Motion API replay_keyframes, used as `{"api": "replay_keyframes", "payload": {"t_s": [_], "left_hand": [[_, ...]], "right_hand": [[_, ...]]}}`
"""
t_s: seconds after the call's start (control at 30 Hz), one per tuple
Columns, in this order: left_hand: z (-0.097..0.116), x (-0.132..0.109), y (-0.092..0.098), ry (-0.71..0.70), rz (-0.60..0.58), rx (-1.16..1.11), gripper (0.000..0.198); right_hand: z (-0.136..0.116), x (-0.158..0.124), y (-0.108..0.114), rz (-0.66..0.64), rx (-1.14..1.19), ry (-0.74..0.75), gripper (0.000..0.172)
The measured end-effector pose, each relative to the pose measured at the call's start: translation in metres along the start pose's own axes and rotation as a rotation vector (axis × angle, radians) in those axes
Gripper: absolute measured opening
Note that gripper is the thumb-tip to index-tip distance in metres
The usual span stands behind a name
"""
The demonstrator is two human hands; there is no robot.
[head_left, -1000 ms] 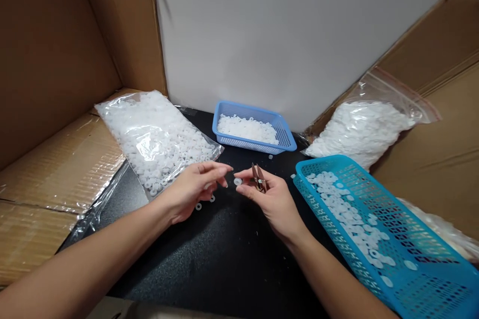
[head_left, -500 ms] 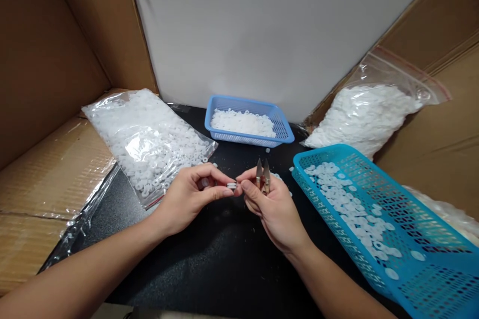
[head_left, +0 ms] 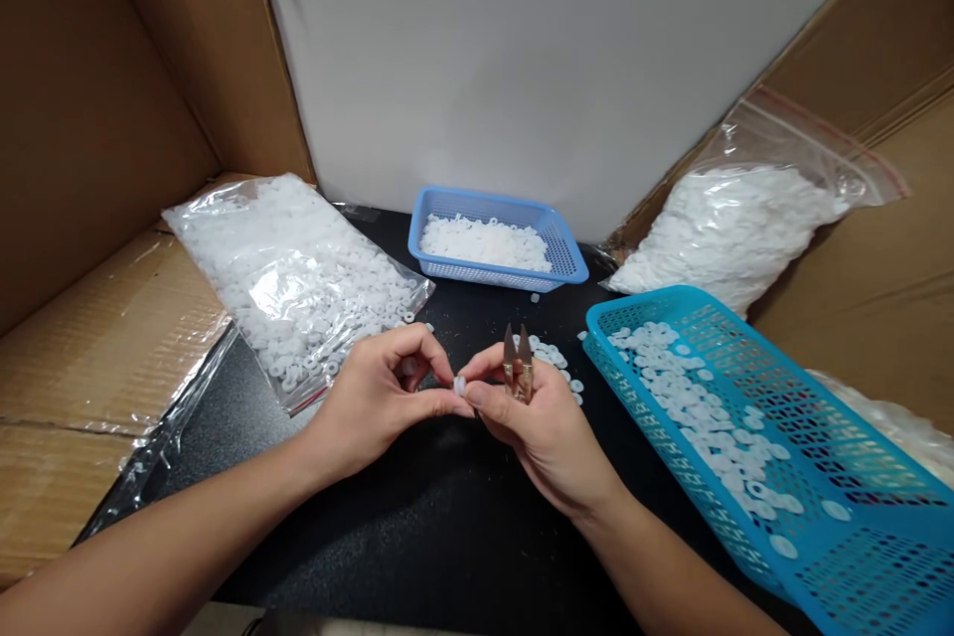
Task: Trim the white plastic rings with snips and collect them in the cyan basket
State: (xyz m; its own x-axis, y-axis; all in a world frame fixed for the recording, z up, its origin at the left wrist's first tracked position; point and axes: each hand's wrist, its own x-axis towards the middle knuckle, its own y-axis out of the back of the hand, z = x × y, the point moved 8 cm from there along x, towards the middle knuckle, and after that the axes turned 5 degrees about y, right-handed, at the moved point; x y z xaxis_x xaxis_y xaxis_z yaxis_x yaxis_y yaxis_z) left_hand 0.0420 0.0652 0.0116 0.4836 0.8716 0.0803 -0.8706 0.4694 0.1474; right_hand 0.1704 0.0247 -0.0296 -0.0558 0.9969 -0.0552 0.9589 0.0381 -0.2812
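My left hand (head_left: 380, 397) and my right hand (head_left: 537, 422) meet over the black table (head_left: 417, 537). Together their fingertips pinch one small white plastic ring (head_left: 460, 385). The right hand also grips small metal snips (head_left: 517, 361), blades pointing up and away from me. A few loose white rings (head_left: 556, 363) lie on the table just behind the right hand.
A clear bag of white rings (head_left: 298, 278) lies at the left. A small blue basket (head_left: 492, 240) of rings stands at the back. A turquoise basket (head_left: 745, 437) with rings is at the right, another full bag (head_left: 730, 229) behind it. Cardboard walls enclose the space.
My hands came together from slightly apart and now both pinch the ring. The view has shifted a little; the ring has been turned between the fingertips.
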Motion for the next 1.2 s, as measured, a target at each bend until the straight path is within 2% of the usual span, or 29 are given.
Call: {"api": "replay_keyframes", "payload": {"t_s": [0.17, 0.43, 0.57, 0.77, 0.93, 1.2], "left_hand": [[-0.002, -0.001, -0.001, 0.015, 0.000, -0.089, 0.033], [0.012, -0.006, 0.002, -0.147, 0.033, 0.055, 0.024], [0.011, -0.006, 0.003, -0.151, 0.052, 0.050, 0.028], [0.010, -0.003, 0.004, -0.120, 0.057, 0.011, 0.029], [0.013, -0.003, 0.006, -0.092, 0.076, -0.022, 0.028], [0.015, -0.004, 0.008, -0.118, 0.094, 0.056, 0.027]], "right_hand": [[0.003, -0.001, -0.004, -0.010, 0.133, -0.069, 0.041], [0.003, -0.001, -0.008, -0.049, 0.227, -0.057, 0.035], [0.006, -0.003, -0.010, -0.065, 0.227, -0.112, 0.038], [0.008, -0.004, -0.010, -0.071, 0.206, -0.118, 0.037], [0.008, -0.004, -0.005, -0.047, 0.105, -0.068, 0.041], [-0.004, -0.002, 0.001, -0.022, -0.061, 0.091, 0.022]]}}
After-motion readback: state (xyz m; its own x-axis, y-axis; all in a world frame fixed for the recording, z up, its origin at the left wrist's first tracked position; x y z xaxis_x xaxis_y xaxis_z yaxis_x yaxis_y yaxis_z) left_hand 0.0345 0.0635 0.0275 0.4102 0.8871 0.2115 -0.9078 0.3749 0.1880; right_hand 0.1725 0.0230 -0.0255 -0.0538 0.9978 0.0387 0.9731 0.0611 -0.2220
